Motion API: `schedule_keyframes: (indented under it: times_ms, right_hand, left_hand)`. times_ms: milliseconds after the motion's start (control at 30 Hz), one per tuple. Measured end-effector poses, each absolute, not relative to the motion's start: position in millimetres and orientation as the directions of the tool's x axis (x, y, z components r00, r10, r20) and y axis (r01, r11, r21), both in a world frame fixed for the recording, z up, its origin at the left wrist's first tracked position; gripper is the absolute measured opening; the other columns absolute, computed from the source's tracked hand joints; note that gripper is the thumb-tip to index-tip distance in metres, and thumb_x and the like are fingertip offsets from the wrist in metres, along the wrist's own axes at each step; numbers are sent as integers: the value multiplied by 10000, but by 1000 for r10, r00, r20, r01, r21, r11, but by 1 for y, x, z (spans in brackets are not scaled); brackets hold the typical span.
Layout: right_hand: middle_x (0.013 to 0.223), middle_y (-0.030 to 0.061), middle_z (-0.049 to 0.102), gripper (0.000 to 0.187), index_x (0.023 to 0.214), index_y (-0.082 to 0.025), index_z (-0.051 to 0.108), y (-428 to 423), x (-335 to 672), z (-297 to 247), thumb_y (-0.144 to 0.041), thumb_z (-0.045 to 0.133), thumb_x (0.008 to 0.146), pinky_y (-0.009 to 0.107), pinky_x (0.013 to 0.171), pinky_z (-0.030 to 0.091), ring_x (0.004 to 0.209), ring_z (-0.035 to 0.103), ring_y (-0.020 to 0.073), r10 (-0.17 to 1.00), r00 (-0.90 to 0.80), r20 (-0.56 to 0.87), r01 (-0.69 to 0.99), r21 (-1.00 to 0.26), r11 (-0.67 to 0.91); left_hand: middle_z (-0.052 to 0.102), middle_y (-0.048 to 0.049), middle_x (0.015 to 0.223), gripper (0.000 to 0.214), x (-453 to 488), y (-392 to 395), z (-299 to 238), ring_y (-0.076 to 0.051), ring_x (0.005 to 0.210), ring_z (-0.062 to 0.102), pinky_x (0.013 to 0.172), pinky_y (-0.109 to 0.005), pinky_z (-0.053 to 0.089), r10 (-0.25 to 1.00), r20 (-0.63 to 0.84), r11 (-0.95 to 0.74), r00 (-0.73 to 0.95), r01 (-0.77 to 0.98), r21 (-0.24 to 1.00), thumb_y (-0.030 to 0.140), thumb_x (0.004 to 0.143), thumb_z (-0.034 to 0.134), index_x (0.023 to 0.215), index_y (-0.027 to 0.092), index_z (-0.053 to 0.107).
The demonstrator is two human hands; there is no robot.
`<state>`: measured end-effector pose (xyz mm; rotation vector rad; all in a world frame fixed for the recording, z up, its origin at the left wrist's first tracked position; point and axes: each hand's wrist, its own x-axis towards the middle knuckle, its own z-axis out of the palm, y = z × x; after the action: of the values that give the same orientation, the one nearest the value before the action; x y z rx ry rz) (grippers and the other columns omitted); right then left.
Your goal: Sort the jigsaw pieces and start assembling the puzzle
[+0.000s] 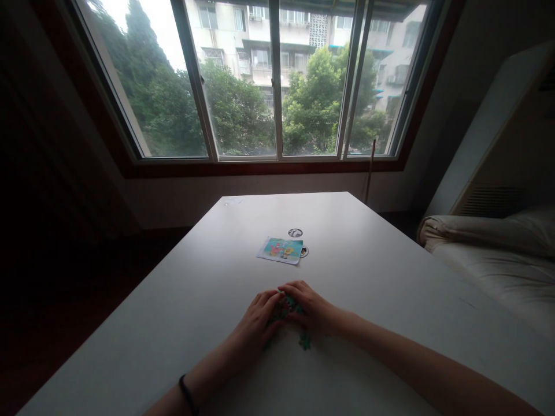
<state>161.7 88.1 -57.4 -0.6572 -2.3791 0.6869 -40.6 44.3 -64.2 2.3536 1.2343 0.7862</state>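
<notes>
A small heap of green and reddish jigsaw puzzle pieces [285,309] lies on the white table [208,277]. Around its left side curves my left hand [255,322], fingers bent over the pieces and a dark band on the wrist. From the right, my right hand [315,309] cups the same heap, its fingertips nearly meeting those of the left. Much of the heap is hidden under both hands. One or more green pieces [304,341] stick out below the right palm. Just beyond the hands rests a colourful picture sheet [282,249] with cartoon figures.
Two round stickers or prints [295,233] are near the sheet, one partly covered by it. A pale paper or mark [232,201] shows at the table's far left corner. A cream sofa [485,248] stands at the right, a window [277,86] ahead.
</notes>
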Motion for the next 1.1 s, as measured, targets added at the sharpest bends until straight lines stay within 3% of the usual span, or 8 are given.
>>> schedule_keyframes:
  times_ms: [167,367,500,667,767,833,933,1100]
  right_hand:
    - [1075,81,573,438,1096,-195,587,98,164,-61,-315,711,693,351,875,438,996,532,220,598,-694,400,207,-685,698]
    - [973,70,639,338,1007,-188,638,94,164,-58,-318,706,702,337,850,461,950,576,216,599,-669,440,215,-657,723]
    - [1045,83,632,230,1008,-175,627,84,161,-56,-225,602,785,315,904,447,1028,548,203,516,-704,488,251,-508,824]
    - [1090,127,610,273,1114,-111,542,80,158,-56,-149,475,853,331,958,428,1105,510,212,399,-798,452,306,-266,914]
    - [1100,144,604,271,1130,-94,524,83,159,-56,-111,420,881,323,948,441,1121,505,214,379,-827,416,323,-200,925]
    - [1088,136,613,264,1118,-108,539,86,162,-56,-109,405,891,317,945,444,1115,511,208,372,-831,413,302,-226,926]
    - [1081,109,624,250,1065,-149,591,91,165,-57,-118,420,885,306,914,462,1053,554,190,415,-786,458,259,-366,894]
    - [1003,70,661,274,960,-185,657,98,168,-61,-65,472,797,305,810,498,894,621,174,601,-637,484,211,-640,739]
  left_hand:
    - [551,-77,1085,302,-41,46,-54,-238,1031,506,906,-352,423,856,280,-499,434,556,664,231,778,582,1079,218,565]
    - [615,-47,987,208,-40,46,-46,-197,911,583,814,-272,468,887,282,-438,366,471,766,216,761,594,968,195,606]
    - [662,-28,966,183,-42,47,-48,-195,888,602,821,-285,473,918,281,-384,279,459,801,252,816,528,958,204,633]
    - [694,-18,915,217,-45,51,-55,-190,864,624,831,-294,478,945,268,-324,188,428,844,217,807,473,897,192,670]
    - [690,-30,949,241,-47,54,-57,-200,909,621,867,-315,468,963,247,-271,110,366,891,220,783,469,909,180,670]
    - [687,-48,950,236,-49,56,-56,-214,906,627,848,-332,485,976,207,-218,69,288,932,253,769,492,906,166,662]
    - [679,-74,942,249,-58,61,-52,-229,895,631,796,-338,512,985,141,-159,100,199,967,299,753,547,930,149,637]
    - [598,-106,1136,426,-89,68,-42,-251,1034,560,875,-370,467,918,32,-168,395,314,934,351,740,646,1117,169,569]
